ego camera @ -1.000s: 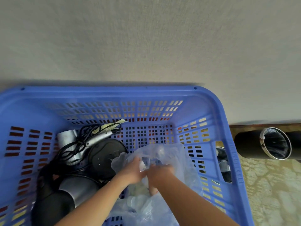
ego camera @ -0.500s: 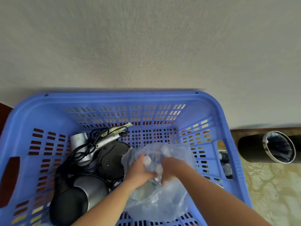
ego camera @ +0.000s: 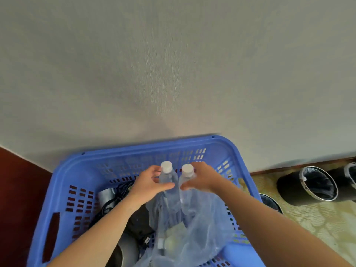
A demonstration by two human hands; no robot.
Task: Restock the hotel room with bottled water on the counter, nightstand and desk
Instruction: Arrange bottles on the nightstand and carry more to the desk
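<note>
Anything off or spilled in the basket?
Nothing stands out. The left hand and right hand each hold a capped bottle upright, left bottle and right bottle, at the bag in the basket. No spill visible.

Blue slotted plastic basket [ego camera: 134, 151] against grey wall [ego camera: 173, 74]. Inside, left half: tangled black cord [ego camera: 115, 197] over a silver cylindrical appliance [ego camera: 105, 195]; type unclear. Right of basket, on patterned floor [ego camera: 317, 228]: black bin [ego camera: 289, 189] on its side, chrome rim, dark liner. Dark red-brown panel [ego camera: 19, 189] far left.

A pale textured wall [ego camera: 173, 64] meets patterned beige carpet [ego camera: 317, 224], where black lined bins [ego camera: 308, 185] stand.
</note>
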